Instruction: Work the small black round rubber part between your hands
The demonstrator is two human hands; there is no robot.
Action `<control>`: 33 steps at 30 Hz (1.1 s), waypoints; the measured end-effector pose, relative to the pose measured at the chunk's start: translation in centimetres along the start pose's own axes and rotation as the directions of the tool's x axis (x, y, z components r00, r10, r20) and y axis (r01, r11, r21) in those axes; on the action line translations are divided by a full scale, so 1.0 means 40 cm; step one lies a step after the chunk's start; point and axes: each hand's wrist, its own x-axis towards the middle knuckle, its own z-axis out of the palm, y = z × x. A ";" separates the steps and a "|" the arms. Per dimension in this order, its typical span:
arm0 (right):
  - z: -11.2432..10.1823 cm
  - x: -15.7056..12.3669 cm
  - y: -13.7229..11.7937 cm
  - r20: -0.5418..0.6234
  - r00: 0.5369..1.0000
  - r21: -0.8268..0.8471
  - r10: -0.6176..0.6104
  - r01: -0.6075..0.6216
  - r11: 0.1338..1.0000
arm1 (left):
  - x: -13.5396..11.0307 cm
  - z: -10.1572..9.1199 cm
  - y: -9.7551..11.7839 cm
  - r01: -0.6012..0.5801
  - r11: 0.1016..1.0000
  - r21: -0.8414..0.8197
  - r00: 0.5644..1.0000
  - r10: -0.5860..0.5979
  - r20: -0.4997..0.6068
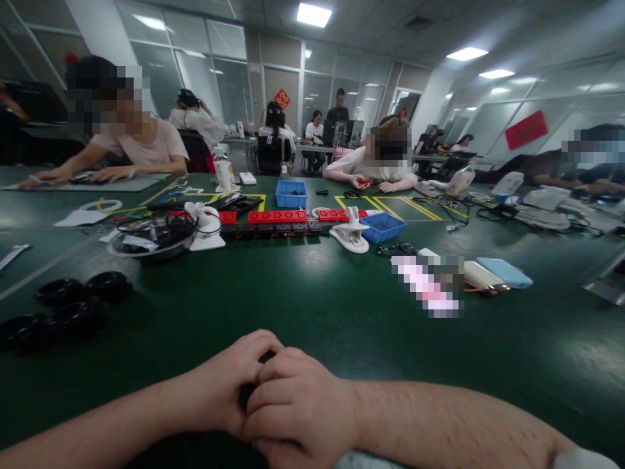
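My left hand (222, 384) and my right hand (297, 410) are pressed together at the near edge of the green table (342, 312). Both have their fingers curled. A small black part (248, 393) shows only as a dark patch between the fingers, and most of it is hidden. My right hand's fingers lie over my left hand's knuckles. Both forearms rest along the table's front edge. Several black round parts (73, 306) lie on the table to the left, beyond my left arm.
Mid-table stand a metal bowl (151, 242), two white clamps (205, 227) (350, 236), red power strips (278, 216) and two blue bins (291, 193) (383, 227). Glasses (396, 248) and a light blue power bank (504, 272) lie to the right. Other people work at the far side.
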 end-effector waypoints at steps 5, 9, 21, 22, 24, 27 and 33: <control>0.006 -0.005 0.005 0.008 0.999 0.056 -0.036 0.035 0.998 | -0.005 -0.024 0.002 -0.017 1.000 -0.002 0.998 0.017 0.065; 0.019 -0.010 0.005 -0.182 0.982 0.048 0.045 -0.037 0.998 | -0.022 -0.003 0.003 -0.031 0.991 0.129 0.995 0.018 0.101; 0.020 -0.004 0.001 -0.259 0.946 -0.081 0.197 -0.224 0.971 | -0.030 0.069 -0.002 0.082 0.971 0.226 0.987 -0.048 -0.152; 0.018 -0.004 0.000 -0.241 0.949 -0.079 0.201 -0.225 0.971 | -0.027 0.062 -0.003 0.075 0.974 0.215 0.989 -0.046 -0.138; 0.015 -0.005 -0.001 -0.190 0.961 -0.055 0.200 -0.214 0.975 | -0.018 0.046 -0.005 0.077 0.983 0.167 0.993 -0.060 -0.105; 0.013 -0.006 -0.001 -0.122 0.981 0.008 0.150 -0.150 0.989 | -0.006 0.023 -0.003 0.068 0.996 0.066 0.997 -0.065 -0.048; 0.015 -0.006 0.003 -0.105 0.993 0.076 0.045 -0.037 0.996 | -0.004 -0.001 0.000 -0.008 0.998 0.067 1.000 0.007 0.012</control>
